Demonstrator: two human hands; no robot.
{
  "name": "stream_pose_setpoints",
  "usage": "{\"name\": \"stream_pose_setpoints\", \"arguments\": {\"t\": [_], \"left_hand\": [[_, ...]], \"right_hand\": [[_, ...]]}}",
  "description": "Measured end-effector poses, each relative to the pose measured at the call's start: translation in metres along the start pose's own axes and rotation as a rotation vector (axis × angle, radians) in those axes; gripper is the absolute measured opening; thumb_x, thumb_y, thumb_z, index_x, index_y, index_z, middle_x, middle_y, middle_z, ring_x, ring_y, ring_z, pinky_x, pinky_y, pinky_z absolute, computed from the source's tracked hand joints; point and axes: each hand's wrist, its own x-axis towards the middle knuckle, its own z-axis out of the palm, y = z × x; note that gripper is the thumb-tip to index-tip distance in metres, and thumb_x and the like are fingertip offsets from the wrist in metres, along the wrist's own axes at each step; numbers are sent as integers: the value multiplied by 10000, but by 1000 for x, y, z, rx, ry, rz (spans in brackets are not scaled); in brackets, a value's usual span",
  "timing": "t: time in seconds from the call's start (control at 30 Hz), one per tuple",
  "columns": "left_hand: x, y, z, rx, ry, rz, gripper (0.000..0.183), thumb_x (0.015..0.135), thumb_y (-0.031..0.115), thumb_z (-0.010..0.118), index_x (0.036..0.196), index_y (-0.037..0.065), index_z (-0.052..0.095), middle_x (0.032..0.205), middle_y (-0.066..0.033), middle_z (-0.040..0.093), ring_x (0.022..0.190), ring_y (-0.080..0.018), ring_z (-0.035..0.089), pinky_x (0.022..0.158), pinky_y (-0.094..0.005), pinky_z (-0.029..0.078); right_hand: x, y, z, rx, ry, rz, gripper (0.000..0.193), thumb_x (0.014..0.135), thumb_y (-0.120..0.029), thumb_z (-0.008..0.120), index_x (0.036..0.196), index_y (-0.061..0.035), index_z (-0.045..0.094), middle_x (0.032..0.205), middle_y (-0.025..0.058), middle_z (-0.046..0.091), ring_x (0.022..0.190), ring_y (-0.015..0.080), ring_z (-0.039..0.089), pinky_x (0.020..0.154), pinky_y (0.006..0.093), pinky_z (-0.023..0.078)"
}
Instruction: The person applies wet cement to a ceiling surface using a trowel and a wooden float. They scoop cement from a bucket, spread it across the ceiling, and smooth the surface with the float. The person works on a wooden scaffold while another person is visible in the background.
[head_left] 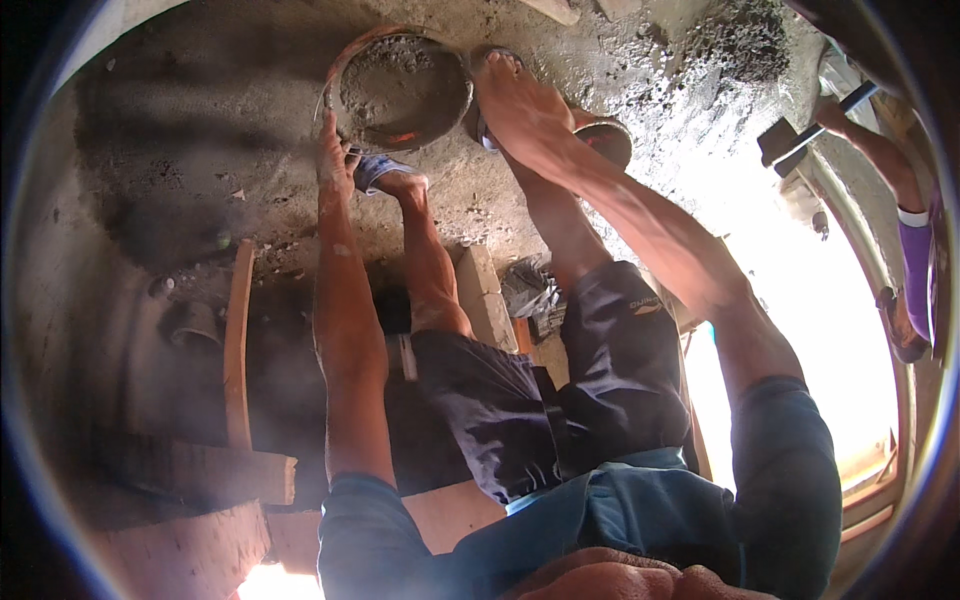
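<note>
A round bucket [400,95] with grey wet mortar inside is on the rough floor before me, beside my feet. My left hand [336,165] is closed on its left side, where a thin wire handle curves up along the rim. My right hand [520,95] is against the right side of the bucket, over my sandalled foot. Its fingers look curled in, but what they hold is hidden. Behind my right forearm a second, smaller round container [608,140] partly shows.
Dark wet mortar [740,45] is spread on the floor at the far right. A co-worker's hand [840,122] holds a dark-headed tool [780,145] there. Wooden planks [238,345] lie to my left. A block [487,300] stands between my legs.
</note>
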Motion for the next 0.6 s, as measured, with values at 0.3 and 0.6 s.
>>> {"name": "stream_pose_setpoints", "arguments": {"t": [0.3,0.6], "left_hand": [[-48,-4,42,-128,70,139,808,953,541,648,1554,91,350,1568,-157,344,1439,-360,364,1080,-559,494],[-68,-32,58,-133,19,261,758,979,532,614,1571,135,356,1606,-146,318,1492,-323,311,1091,-581,490]], "right_hand": [[103,42,79,27,-231,-222,207,904,-145,631,1070,-23,658,932,197,720,900,350,734,763,485,596],[73,78,139,487,-288,-347,322,983,-324,599,1110,-27,594,867,274,684,822,494,674,739,551,540]]}}
